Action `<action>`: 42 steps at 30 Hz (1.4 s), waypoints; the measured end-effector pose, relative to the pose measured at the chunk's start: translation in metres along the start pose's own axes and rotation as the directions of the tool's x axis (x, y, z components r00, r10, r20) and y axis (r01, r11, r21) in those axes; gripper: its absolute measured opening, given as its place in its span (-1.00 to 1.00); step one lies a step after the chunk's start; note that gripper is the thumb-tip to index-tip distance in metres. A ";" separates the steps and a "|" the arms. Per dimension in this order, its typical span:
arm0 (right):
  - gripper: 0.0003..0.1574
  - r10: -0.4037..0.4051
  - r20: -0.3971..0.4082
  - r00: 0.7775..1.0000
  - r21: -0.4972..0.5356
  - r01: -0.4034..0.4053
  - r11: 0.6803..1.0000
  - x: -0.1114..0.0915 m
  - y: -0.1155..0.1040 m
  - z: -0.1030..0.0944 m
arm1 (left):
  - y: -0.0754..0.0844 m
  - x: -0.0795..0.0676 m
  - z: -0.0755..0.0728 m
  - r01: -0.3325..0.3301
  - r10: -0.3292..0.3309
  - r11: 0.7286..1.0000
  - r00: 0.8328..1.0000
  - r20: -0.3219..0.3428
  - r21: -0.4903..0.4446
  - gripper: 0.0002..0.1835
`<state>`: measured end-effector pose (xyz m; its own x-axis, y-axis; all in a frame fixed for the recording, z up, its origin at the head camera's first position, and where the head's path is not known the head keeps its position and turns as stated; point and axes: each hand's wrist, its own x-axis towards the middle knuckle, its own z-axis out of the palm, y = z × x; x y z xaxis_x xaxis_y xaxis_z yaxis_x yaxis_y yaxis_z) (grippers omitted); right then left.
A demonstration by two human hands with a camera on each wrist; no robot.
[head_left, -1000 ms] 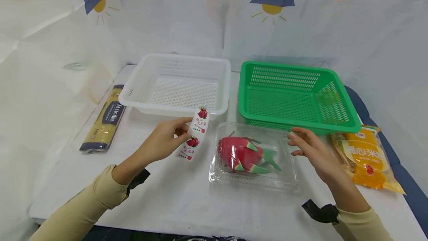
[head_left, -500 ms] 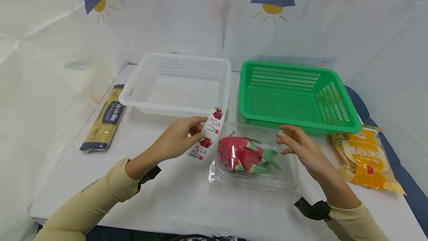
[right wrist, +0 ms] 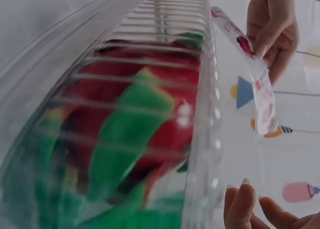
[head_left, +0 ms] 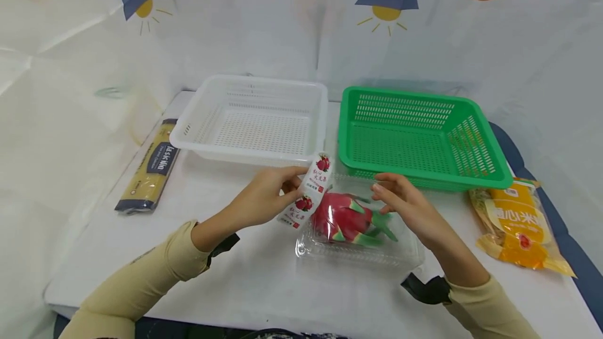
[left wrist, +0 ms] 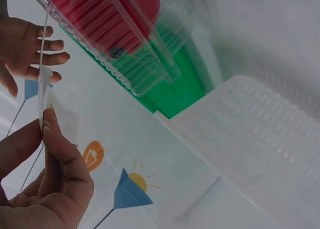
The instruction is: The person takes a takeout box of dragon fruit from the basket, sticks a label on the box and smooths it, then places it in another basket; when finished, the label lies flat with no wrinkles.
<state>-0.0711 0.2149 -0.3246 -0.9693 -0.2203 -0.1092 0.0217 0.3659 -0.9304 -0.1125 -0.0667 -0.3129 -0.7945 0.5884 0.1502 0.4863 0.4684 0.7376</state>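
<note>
A white strip of labels [head_left: 314, 179] printed with dragon fruit is pinched between the thumb and fingers of my left hand [head_left: 264, 198], over the left side of a clear plastic clamshell box [head_left: 405, 252]. Inside the closed box lies a red dragon fruit [head_left: 341, 216] with green scales. My right hand [head_left: 412, 208] hovers over the box's right side, fingers loosely bent and holding nothing. In the left wrist view the strip is edge-on, with the right hand [left wrist: 30, 51] beyond it. The right wrist view shows the strip's printed face [right wrist: 255, 64] curving down from the left hand.
Behind the box stand a white plastic basket [head_left: 188, 143] and a green one [head_left: 424, 174], side by side. A yellow pasta packet [head_left: 151, 171] lies on the left, and an orange-yellow food bag [head_left: 523, 224] on the right. A printed white cloth [head_left: 273, 30] hangs behind the table.
My left hand has carried the label strip rightward until it overlaps the box's left edge. My right hand has moved left over the box. The box and dragon fruit stay put.
</note>
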 end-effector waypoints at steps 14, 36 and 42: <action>-0.37 -0.024 0.052 0.998 0.023 0.023 0.999 0.011 -0.009 0.015 | 0.004 0.005 0.008 -0.012 0.012 1.000 1.000 0.026 -0.011 -0.54; -0.39 -0.052 0.077 0.996 0.046 0.049 0.998 0.021 -0.014 0.023 | 0.014 0.005 0.011 -0.034 0.034 0.999 0.997 0.072 -0.002 -0.56; -0.39 -0.052 0.079 0.995 0.044 0.049 0.998 0.022 -0.014 0.022 | 0.015 0.005 0.012 -0.045 0.044 0.999 0.996 0.073 0.004 -0.56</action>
<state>-0.0874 0.1851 -0.3221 -0.9466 -0.3101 -0.0877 -0.0150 0.3143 -0.9492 -0.1054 -0.0491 -0.3089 -0.7437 0.6548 0.1346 0.5229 0.4444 0.7274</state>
